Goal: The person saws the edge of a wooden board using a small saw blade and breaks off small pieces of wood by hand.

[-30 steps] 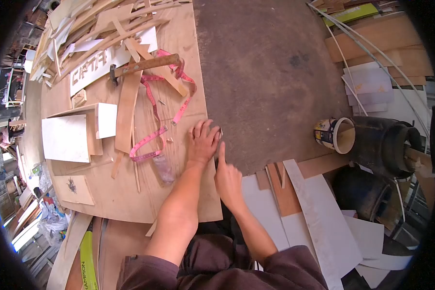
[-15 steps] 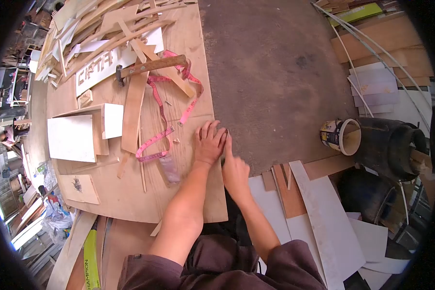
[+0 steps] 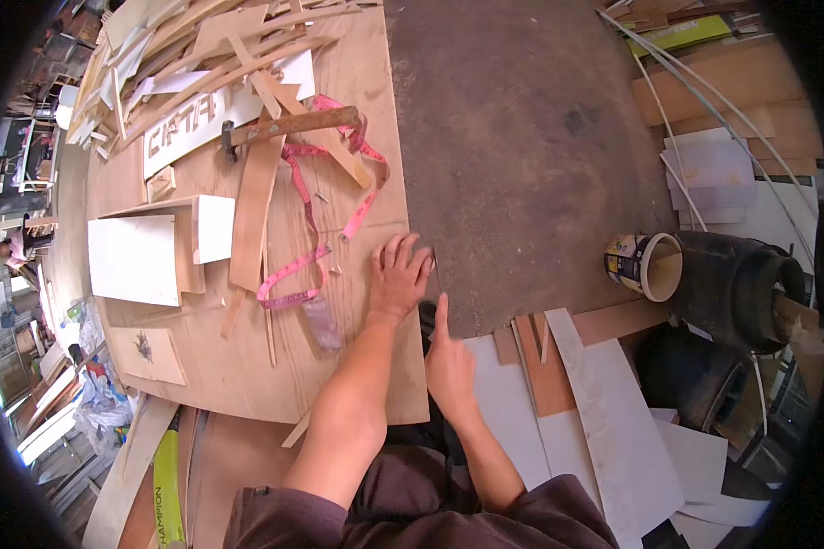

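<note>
My left hand (image 3: 400,279) rests flat on the plywood board (image 3: 366,366) near its right edge, fingers slightly apart. My right hand (image 3: 449,366) is just beyond that edge, nearer my body, its index finger stretched forward and the other fingers curled. Whatever it grips is hidden beneath it; a thin dark line runs ahead of the fingertip along the edge. Left of my left hand lie a pink tape measure (image 3: 288,267) and a small clear plastic piece (image 3: 321,324). Farther up, a wooden-handled hammer (image 3: 293,123) lies across wood strips.
A pile of wood offcuts (image 3: 183,55) covers the far left of the board, near a lettered white panel (image 3: 181,128). An open white box (image 3: 137,261) stands at left. On the right are a paint bucket (image 3: 661,267), a black container (image 3: 737,274) and sheet offcuts (image 3: 613,412).
My right hand has drawn back toward my body, away from my left fingertips. My left hand stays in nearly the same place on the board.
</note>
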`<state>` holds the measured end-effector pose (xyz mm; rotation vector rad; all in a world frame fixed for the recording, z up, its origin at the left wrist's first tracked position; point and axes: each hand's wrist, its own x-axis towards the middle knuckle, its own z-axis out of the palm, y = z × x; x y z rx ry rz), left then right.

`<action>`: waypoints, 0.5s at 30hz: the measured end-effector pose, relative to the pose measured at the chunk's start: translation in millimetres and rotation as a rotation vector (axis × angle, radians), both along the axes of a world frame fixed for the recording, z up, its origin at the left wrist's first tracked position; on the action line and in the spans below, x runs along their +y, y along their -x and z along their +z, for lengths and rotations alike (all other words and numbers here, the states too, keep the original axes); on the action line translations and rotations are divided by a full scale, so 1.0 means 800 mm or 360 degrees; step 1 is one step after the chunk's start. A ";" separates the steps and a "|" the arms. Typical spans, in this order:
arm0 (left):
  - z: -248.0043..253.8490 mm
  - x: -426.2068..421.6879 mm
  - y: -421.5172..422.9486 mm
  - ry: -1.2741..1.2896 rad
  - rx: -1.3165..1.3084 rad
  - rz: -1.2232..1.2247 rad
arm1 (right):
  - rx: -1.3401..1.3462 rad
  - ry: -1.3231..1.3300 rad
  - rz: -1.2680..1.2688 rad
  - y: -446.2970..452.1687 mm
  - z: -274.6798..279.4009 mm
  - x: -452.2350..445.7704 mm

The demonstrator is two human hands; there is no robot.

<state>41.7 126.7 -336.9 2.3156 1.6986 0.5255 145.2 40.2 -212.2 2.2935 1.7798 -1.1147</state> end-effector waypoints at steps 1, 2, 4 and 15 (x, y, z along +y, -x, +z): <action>-0.001 -0.002 0.001 -0.0005 -0.0019 -0.0015 | 0.0006 0.0010 0.0001 0.002 -0.019 0.009; -0.003 0.001 0.002 -0.0029 -0.0040 -0.0033 | 0.0008 -0.0254 0.0017 0.004 -0.058 0.033; -0.009 0.000 0.004 -0.0023 0.0082 -0.0064 | 0.0012 -0.0529 0.0033 0.004 -0.075 0.056; -0.012 0.000 0.001 -0.0089 0.0030 -0.0039 | 0.0009 -0.0521 0.0055 -0.001 -0.075 0.053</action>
